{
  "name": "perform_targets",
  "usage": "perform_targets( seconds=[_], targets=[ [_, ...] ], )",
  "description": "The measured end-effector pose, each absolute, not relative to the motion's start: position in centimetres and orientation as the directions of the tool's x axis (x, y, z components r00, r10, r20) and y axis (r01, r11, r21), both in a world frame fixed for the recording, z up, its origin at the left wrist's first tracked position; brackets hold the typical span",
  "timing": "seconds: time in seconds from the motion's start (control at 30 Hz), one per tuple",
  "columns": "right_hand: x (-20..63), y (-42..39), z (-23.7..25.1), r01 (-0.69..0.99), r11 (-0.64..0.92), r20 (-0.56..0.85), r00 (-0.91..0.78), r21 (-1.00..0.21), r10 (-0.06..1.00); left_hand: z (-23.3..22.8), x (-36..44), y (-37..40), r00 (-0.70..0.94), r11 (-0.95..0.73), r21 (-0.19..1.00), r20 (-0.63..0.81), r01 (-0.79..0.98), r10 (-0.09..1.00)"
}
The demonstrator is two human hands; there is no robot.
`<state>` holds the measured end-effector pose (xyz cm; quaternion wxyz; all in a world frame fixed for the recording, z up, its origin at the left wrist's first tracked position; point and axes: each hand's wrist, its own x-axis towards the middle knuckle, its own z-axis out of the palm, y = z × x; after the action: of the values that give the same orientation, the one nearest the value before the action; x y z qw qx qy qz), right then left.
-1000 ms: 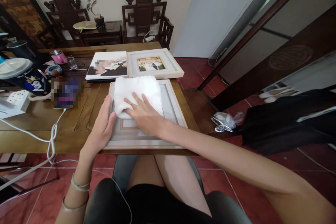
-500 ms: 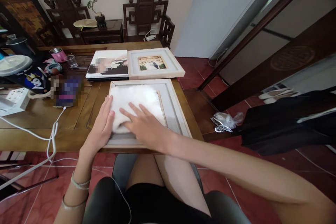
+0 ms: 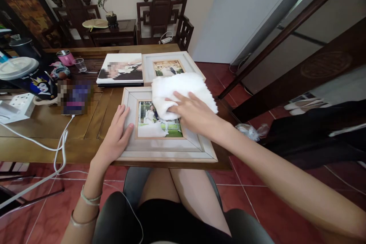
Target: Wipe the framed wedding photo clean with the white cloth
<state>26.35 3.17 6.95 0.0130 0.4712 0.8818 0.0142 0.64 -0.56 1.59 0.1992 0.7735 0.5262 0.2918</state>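
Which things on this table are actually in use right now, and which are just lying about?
In use:
- white cloth, pressed flat under the right hand
- near picture frame, its left edge steadied by the left hand

Lying about:
- second frame and photo print behind it
- pink cup, clear glass
- white power strip with its cable

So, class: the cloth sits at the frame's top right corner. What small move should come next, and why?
Probably sweep the cloth down the frame's right border. The right hand presses it flat at the top right corner, the photo's glass lies uncovered, and the left hand steadies the left edge, so the frame should hold still.
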Motion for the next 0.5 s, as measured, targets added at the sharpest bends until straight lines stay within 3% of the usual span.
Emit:
perform_targets(
  seconds=[0.13,0.27,0.4,0.5],
  targets=[
    [27.5,0.9,7.9,0.824,0.564,-0.068,-0.561,0.056,0.825,1.5,0.6,-0.4,0.281,-0.376,0.602,0.25,0.704,0.927],
    [27.9,-3.5,9.5,0.721,0.682,-0.139,-0.693,-0.119,0.708,1.4,0.6,-0.4,0.28,-0.379,0.598,0.256,0.707,0.925],
    [28.7,-5.7,11.1,0.638,0.708,-0.024,-0.748,-0.303,0.664,1.4,0.7,-0.3,0.275,-0.38,0.592,0.263,0.711,0.925],
    [28.8,-4.3,11.6,0.705,0.677,0.154,-0.66,-0.211,0.736,1.5,0.7,-0.3,0.28,-0.382,0.592,0.261,0.71,0.924]
  ],
)
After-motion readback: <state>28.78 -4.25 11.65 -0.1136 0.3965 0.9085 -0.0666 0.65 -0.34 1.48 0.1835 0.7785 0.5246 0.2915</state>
